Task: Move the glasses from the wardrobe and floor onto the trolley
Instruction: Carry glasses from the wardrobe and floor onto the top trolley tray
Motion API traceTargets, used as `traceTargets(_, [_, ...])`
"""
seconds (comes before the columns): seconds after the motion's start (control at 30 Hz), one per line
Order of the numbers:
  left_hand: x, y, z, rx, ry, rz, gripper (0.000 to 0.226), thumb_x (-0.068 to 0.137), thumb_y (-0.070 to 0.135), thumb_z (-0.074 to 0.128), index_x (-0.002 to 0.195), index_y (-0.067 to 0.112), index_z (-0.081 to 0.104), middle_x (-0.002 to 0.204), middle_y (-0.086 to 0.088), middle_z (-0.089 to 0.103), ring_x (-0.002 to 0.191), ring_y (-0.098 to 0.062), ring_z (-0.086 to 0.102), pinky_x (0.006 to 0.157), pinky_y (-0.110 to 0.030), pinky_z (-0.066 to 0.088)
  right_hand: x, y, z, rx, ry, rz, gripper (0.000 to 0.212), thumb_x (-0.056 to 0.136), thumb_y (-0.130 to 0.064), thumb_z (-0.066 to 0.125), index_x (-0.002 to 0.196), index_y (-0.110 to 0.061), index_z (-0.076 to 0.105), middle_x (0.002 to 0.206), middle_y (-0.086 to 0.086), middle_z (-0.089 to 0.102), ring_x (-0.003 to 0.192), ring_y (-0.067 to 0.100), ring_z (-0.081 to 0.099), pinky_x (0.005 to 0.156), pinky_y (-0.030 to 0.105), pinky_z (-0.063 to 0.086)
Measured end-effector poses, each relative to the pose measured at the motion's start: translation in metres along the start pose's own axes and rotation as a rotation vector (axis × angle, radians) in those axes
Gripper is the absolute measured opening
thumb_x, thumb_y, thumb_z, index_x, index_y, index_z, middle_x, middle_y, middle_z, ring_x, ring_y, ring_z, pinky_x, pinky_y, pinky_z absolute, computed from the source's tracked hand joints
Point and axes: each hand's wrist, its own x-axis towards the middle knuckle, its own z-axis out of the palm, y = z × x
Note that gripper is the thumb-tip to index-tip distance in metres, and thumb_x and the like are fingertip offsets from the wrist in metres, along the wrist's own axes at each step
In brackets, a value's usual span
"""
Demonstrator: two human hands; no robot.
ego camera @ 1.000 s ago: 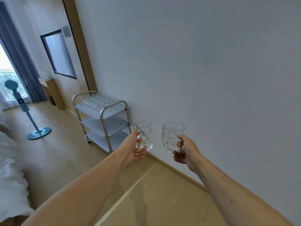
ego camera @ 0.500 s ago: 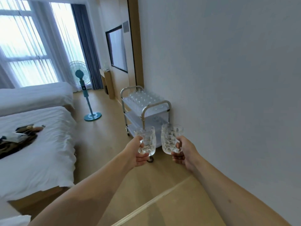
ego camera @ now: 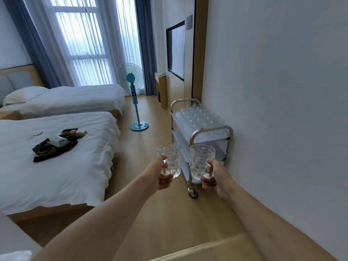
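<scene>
My left hand (ego camera: pixel 160 176) grips the handle of a clear dimpled glass mug (ego camera: pixel 172 159), held upright in front of me. Just to its right, my right hand (ego camera: pixel 214 180) grips a second glass mug (ego camera: pixel 200 160) of the same kind, also upright. Both mugs hang in the air before the near end of a steel three-shelf trolley (ego camera: pixel 211 131) that stands along the right wall. Several glasses (ego camera: pixel 200 115) fill its top shelf. The mugs hide part of the lower shelves.
A white wall runs along the right. Two white beds (ego camera: pixel 56 166) stand on the left; the nearer one carries dark clothes. A teal standing fan (ego camera: pixel 134 95) is beyond the trolley, near a curtained window. A strip of wooden floor (ego camera: pixel 150 213) lies between bed and trolley.
The view has swung left and levelled, revealing the beds and window. The trolley appears larger and closer, and both hands still carry their mugs side by side.
</scene>
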Motion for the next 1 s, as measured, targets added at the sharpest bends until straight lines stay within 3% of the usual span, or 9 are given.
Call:
traceTargets(0.1, [0.020, 0.002, -0.007, -0.003, 0.030, -0.006, 0.031, 0.094, 0.047, 0.051, 0.090, 0.017, 0.053, 0.089, -0.015, 0.069, 0.073, -0.027, 0.063, 0.073, -0.034, 0.054, 0.026, -0.002, 0.015, -0.041, -0.001, 0.026, 0.041, 0.098, -0.041, 0.050, 0.063, -0.020, 0.043, 0.057, 0.010, 0.055, 0.050, 0.022, 0.049, 0.052, 0.030, 0.048])
traceTargets(0.2, [0.043, 0.005, -0.019, -0.008, 0.055, -0.026, 0.031, 0.095, 0.048, 0.052, 0.090, 0.017, 0.053, 0.089, -0.016, 0.069, 0.073, -0.027, 0.063, 0.074, -0.034, 0.054, 0.052, -0.002, 0.035, -0.049, 0.002, 0.074, 0.042, 0.096, -0.044, 0.053, 0.063, -0.019, 0.046, 0.057, 0.010, 0.059, 0.051, 0.021, 0.055, 0.050, 0.028, 0.051])
traceTargets(0.47, [0.133, 0.039, -0.060, -0.014, 0.050, -0.049, 0.032, 0.094, 0.049, 0.053, 0.089, 0.017, 0.054, 0.084, -0.016, 0.071, 0.071, -0.027, 0.064, 0.075, -0.035, 0.055, 0.128, -0.010, 0.100, -0.071, 0.008, 0.105, 0.042, 0.094, -0.047, 0.055, 0.062, -0.020, 0.047, 0.059, 0.008, 0.060, 0.055, 0.021, 0.057, 0.053, 0.031, 0.054])
traceTargets(0.7, [0.226, 0.098, -0.106, 0.053, -0.015, -0.039, 0.036, 0.092, 0.053, 0.053, 0.093, 0.017, 0.055, 0.064, -0.010, 0.070, 0.061, -0.024, 0.063, 0.062, -0.030, 0.055, 0.198, -0.035, 0.173, -0.039, 0.092, 0.121, 0.040, 0.096, -0.046, 0.054, 0.065, -0.021, 0.048, 0.058, 0.007, 0.061, 0.058, 0.021, 0.055, 0.053, 0.030, 0.053])
traceTargets(0.87, [0.288, 0.135, -0.135, 0.109, -0.068, -0.046, 0.036, 0.090, 0.054, 0.054, 0.092, 0.018, 0.055, 0.069, -0.011, 0.072, 0.046, -0.020, 0.064, 0.055, -0.027, 0.056, 0.241, -0.051, 0.219, -0.005, 0.168, 0.120, 0.035, 0.097, -0.046, 0.054, 0.075, -0.018, 0.053, 0.064, 0.010, 0.064, 0.060, 0.023, 0.058, 0.053, 0.031, 0.055])
traceTargets(1.0, [0.332, 0.158, -0.144, 0.150, -0.105, -0.061, 0.037, 0.090, 0.055, 0.054, 0.093, 0.018, 0.057, 0.068, -0.010, 0.073, 0.049, -0.021, 0.065, 0.056, -0.028, 0.056, 0.267, -0.058, 0.240, 0.020, 0.235, 0.141, 0.038, 0.096, -0.046, 0.056, 0.071, -0.018, 0.051, 0.068, 0.012, 0.065, 0.062, 0.023, 0.058, 0.052, 0.029, 0.054])
